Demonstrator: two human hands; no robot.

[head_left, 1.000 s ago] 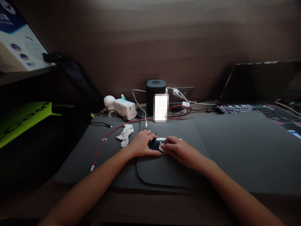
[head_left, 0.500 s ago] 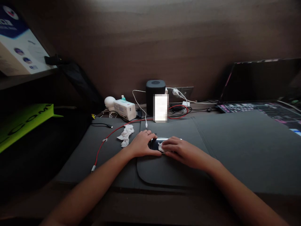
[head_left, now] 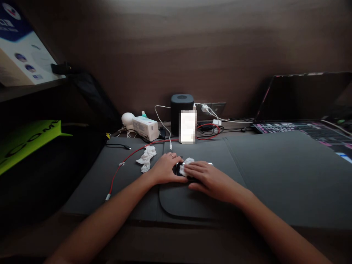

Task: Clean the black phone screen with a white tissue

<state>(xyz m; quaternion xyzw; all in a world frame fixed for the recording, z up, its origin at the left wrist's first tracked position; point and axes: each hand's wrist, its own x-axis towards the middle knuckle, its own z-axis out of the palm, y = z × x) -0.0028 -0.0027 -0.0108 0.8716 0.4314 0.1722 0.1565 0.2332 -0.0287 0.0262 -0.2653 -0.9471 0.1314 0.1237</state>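
A dark, glossy smartphone [head_left: 178, 169] lies flat on the grey desk mat [head_left: 275, 176], its long side running left to right. My left hand [head_left: 167, 168] grips its left end, thumb along the near edge and fingers at the far edge. Under the fingers of my right hand [head_left: 205, 178] a crumpled white tissue [head_left: 188, 164] is pressed on the phone's surface. That hand covers most of the phone's right part. Another crumpled tissue [head_left: 147, 157] rests on the mat, left of my left hand.
Behind the phone stand a black speaker [head_left: 176, 110] and a blurred-out white patch. A small white box [head_left: 145, 128], a white cable [head_left: 171, 145] and a red cable [head_left: 117, 172] lie leftward. An open laptop [head_left: 299, 99] stands at the right.
My right hand has slid the tissue left and toward the phone's far edge, and its fingers lie flatter. More of the tissue shows. My left hand keeps its hold.
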